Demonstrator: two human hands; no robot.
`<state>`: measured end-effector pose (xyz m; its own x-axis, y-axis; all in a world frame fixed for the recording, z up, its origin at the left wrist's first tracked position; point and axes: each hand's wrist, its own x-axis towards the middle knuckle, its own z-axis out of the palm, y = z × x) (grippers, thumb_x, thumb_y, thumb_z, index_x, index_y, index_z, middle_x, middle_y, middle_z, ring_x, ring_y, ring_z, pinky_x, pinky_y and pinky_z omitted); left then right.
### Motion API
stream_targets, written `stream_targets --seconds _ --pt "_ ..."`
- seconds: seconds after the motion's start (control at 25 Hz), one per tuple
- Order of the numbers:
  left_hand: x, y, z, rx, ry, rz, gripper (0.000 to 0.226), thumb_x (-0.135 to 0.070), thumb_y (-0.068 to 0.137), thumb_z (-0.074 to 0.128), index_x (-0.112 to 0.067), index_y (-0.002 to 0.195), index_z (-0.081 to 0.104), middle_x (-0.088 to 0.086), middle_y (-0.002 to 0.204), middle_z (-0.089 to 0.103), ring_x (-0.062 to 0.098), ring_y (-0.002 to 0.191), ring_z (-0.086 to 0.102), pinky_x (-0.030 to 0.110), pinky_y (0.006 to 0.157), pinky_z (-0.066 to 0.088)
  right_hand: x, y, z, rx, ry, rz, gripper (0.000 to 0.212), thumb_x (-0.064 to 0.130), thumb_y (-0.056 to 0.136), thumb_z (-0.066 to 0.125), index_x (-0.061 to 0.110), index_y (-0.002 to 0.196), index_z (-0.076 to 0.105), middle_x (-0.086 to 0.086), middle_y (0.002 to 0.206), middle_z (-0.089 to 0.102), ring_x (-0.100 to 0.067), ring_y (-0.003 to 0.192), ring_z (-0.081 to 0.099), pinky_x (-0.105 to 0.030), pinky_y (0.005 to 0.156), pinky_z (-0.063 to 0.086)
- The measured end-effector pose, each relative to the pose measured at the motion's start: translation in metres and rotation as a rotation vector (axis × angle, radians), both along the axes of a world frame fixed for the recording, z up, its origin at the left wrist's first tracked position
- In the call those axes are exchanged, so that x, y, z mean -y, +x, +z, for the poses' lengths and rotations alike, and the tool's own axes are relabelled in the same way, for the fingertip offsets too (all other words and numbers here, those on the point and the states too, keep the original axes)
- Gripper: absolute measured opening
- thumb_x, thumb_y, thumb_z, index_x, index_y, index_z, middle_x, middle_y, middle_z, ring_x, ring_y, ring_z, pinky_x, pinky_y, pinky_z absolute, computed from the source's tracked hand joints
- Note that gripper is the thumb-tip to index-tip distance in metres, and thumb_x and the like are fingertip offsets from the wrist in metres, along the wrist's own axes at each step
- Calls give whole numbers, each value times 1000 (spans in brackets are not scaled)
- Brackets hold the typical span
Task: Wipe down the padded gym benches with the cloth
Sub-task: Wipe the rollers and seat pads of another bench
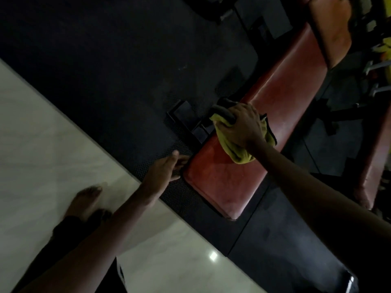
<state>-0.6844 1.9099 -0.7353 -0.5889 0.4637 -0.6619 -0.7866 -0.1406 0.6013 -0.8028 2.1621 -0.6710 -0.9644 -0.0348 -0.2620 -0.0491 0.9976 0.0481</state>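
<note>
On the near half of the red padded bench [275, 98], the yellow cloth [237, 149] is pressed flat under the right hand [243, 125], fingers [228, 117] curled over it; the left hand [163, 172], fingers loosely spread and empty, rests at the pad's near-left edge. Wiping is judged underway; next, strokes toward the unwiped far end are called for

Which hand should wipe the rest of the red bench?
The right hand, probably. It already presses the yellow cloth onto the red bench pad, with unwiped pad either side. The left hand holds no cloth and sits at the pad's near corner.
</note>
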Motion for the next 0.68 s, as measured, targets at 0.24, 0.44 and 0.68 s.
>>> stream_targets --seconds 0.24,0.44,0.68 --pt "3 8 -12 236 70 221 70 -64 100 16 -17 127 60 5 113 73 20 106 69 39 94 52 27 60 -8 -18 -70 108 50 63 85 53 26 114 72 8 118 68 -20 133 49 -50 116 29" --pt "26 1 -23 60 -103 22 71 -55 104 6 -19 120 64 -4 107 70 8 102 62 31 90 40 46 62 -5 -54 -73 22 48 62 84 57 23 108 72 3 113 70 -24 127 54 -50 115 31" --pt "42 -9 -20 -30 -190 26 59 -43 109 18 -12 121 67 1 114 66 -8 87 58 -2 59 37 101 152 -2 -92 -181 80 45 46 81 69 23 119 70 5 127 66 -23 136 48 -50 120 26"
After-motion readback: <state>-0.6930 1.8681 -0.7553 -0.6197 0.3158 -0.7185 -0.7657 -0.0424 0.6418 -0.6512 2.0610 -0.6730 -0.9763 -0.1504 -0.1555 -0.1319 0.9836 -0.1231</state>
